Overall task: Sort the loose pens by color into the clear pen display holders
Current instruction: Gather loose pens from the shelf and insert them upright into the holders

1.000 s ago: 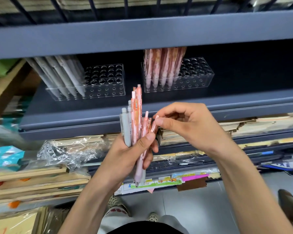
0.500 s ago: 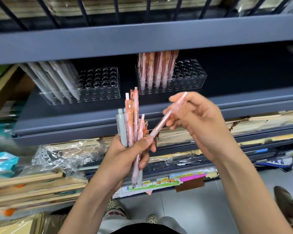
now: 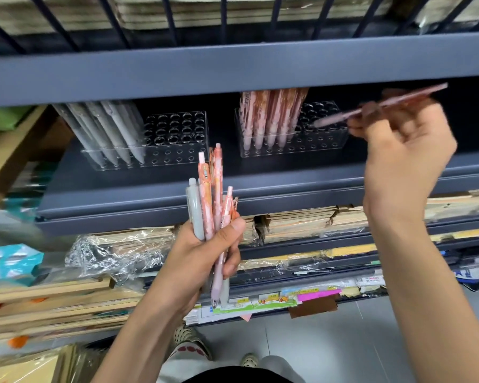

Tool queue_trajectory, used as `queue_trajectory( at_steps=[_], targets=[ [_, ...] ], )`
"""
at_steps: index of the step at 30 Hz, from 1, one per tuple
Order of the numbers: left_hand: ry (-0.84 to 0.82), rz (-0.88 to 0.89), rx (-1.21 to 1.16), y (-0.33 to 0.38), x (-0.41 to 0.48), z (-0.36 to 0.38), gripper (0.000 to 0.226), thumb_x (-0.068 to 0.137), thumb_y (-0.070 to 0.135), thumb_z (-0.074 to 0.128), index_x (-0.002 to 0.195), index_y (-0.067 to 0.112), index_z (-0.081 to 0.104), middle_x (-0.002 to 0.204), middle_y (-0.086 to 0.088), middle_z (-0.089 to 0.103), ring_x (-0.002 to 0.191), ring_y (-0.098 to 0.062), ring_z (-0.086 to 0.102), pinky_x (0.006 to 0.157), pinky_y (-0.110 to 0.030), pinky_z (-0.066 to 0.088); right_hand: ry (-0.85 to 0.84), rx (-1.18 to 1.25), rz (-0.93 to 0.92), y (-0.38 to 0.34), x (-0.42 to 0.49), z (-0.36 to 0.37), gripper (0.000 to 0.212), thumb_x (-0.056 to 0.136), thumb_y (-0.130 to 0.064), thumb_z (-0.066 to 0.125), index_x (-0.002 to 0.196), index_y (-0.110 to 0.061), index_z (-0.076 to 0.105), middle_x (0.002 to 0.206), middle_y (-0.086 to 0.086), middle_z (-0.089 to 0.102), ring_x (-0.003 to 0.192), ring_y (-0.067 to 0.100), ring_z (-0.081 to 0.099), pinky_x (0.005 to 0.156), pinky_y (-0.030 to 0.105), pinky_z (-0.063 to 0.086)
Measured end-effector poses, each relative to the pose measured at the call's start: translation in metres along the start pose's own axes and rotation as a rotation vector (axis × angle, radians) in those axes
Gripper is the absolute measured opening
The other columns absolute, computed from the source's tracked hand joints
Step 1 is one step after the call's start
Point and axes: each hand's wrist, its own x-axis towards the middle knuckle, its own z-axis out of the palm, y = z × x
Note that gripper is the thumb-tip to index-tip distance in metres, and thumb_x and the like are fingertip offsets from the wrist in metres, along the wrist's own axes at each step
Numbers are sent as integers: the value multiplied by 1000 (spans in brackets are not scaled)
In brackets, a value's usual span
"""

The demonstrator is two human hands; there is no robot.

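Note:
My left hand (image 3: 202, 252) grips a bundle of loose pens (image 3: 210, 194), mostly pink-orange patterned with one grey, held upright below the shelf. My right hand (image 3: 401, 150) pinches a single pink pen (image 3: 343, 117), blurred, tilted with its tip over the empty holes of the right clear holder (image 3: 324, 145). That holder has several pink pens (image 3: 268, 117) standing in its left part. The left clear holder (image 3: 177, 150) carries several grey pens (image 3: 105, 131), leaning left.
The holders stand on a dark blue metal shelf (image 3: 260, 183) under a low upper shelf beam (image 3: 233, 70). Stacks of wrapped paper goods (image 3: 296, 222) fill the shelves below. Wooden boards (image 3: 47, 302) and a teal pack (image 3: 9, 261) lie at the left.
My right hand pulled one pink pen out of the bundle and carried it up and right to the right holder. The left hand kept the bundle still.

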Motion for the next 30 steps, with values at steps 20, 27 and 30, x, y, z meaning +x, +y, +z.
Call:
queue_trajectory(
  at_steps=[20, 27, 30],
  targets=[
    [-13, 27, -34, -2, -13, -35, 11, 83, 28, 71, 79, 18, 67, 73, -6, 56, 49, -16, 48, 48, -23, 43, -346, -895, -214, 9, 38, 50, 21, 92, -18, 51, 90, -3, 66, 98, 21, 69, 97, 40, 63, 84, 39, 48],
    [10, 28, 10, -1, -23, -40, 8, 86, 27, 71, 91, 20, 72, 86, -9, 68, 55, -15, 54, 52, -22, 47, -440, -1148, -170, 11, 34, 57, 27, 97, -27, 52, 106, -2, 59, 111, 22, 64, 101, 45, 57, 84, 37, 44],
    [20, 19, 4, 0, -26, -39, 9, 85, 27, 70, 90, 20, 72, 86, -10, 68, 56, -16, 54, 52, -22, 47, -440, -1113, -214, 13, 30, 55, 23, 97, -24, 53, 109, -5, 56, 108, 19, 66, 98, 45, 56, 80, 36, 42]
  ],
)
